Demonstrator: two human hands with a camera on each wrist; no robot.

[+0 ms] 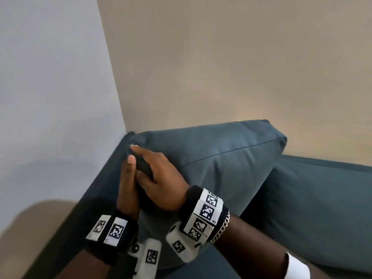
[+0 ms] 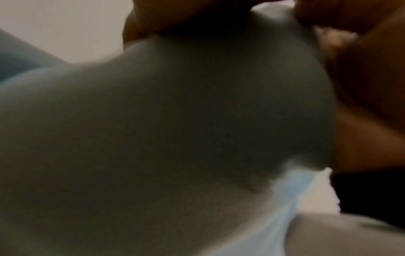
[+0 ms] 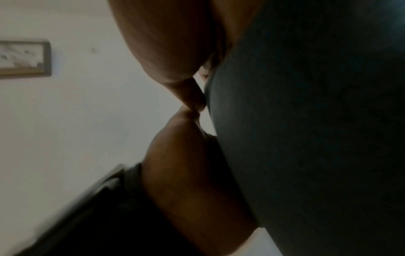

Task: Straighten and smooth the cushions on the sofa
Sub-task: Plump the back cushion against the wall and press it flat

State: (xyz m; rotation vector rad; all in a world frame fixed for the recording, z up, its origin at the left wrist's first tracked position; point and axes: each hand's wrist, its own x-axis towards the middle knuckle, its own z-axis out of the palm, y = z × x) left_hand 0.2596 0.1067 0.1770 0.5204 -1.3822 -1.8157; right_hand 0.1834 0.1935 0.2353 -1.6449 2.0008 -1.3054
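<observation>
The sofa fills the lower half of my view, teal, pushed into the corner where the grey wall meets the beige wall, with its dark arm running down my left side. A second back cushion lies flat against the backrest to my right. The one I am working on, the tilted cushion, stands in the corner ahead of me, leaning, its long seam running up and to the right, so its high corner is away from me on the right and its low corner is wedged by the sofa arm on the left.

Both my hands are together at that low left corner. My right hand lies across the front face, thumb and fingers curled round a fold of fabric. My left hand sits just beside it, between cushion and sofa arm, its thumb upright; the left wrist view shows fabric bulging with fingers curled at its top edge, so I judge it grips too.

The bulk of the cushion lies to the right of my hands, so I think squaring it means swinging that far high corner down level, with my right hand nearer to it
</observation>
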